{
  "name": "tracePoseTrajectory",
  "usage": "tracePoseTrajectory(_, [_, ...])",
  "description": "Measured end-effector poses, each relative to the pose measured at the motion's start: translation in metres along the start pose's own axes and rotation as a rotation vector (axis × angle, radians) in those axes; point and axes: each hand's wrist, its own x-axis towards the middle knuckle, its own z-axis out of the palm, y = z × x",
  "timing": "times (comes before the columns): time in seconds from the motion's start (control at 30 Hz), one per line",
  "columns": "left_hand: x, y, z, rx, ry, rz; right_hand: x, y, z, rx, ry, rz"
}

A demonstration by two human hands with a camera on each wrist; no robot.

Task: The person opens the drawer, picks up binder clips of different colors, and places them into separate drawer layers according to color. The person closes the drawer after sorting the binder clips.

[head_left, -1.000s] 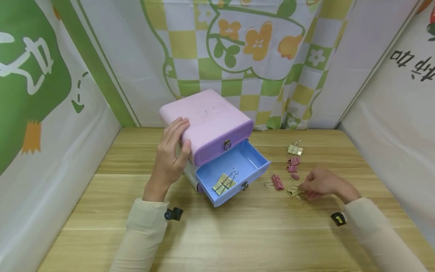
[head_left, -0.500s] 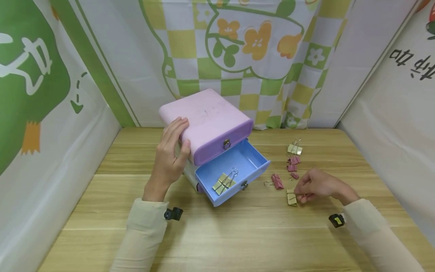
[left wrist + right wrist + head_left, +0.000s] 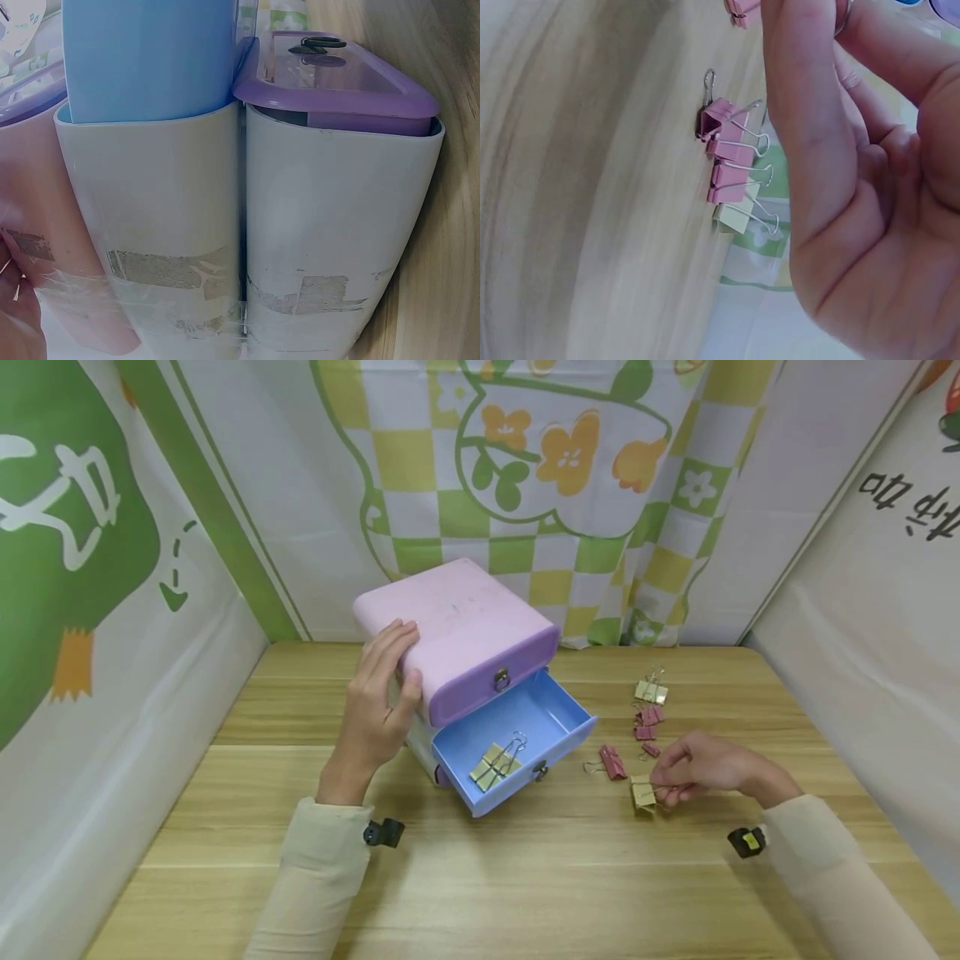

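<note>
My left hand [image 3: 372, 714] rests on the left edge of the pink top of a small drawer cabinet [image 3: 459, 631], fingers over the top and thumb near the front corner. Its blue drawer [image 3: 551, 714] is pulled out, with a yellow binder clip [image 3: 491, 767] lying inside. To the right, my right hand [image 3: 697, 768] pinches another yellow binder clip [image 3: 642, 793] by its wire handle, close over the table. Beside that clip lies a pink binder clip [image 3: 612, 762]. In the right wrist view, the bent fingers [image 3: 810, 142] hide the held clip's body.
Several smaller pink binder clips [image 3: 647, 720] and a yellow binder clip [image 3: 651, 692] lie in a row at the back right of the wooden table [image 3: 525, 893]. In the left wrist view, a purple drawer [image 3: 352, 82] sits beside the blue one. A patterned curtain [image 3: 540, 510] hangs behind.
The right hand has shifted slightly left and turned the yellow binder clip, whose body now hangs left of the fingertips. The left hand and the cabinet stay in place.
</note>
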Motion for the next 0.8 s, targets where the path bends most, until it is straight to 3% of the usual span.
tracePoseTrajectory(0.43, [-0.001,0.001,-0.001,0.000,0.000,-0.006,-0.003,-0.022,-0.019,-0.036,0.047,-0.027])
tracePoseTrajectory(0.8, [-0.001,0.001,-0.002,0.007,-0.013,-0.011,-0.002,-0.055,-0.030,-0.046,0.075,-0.084])
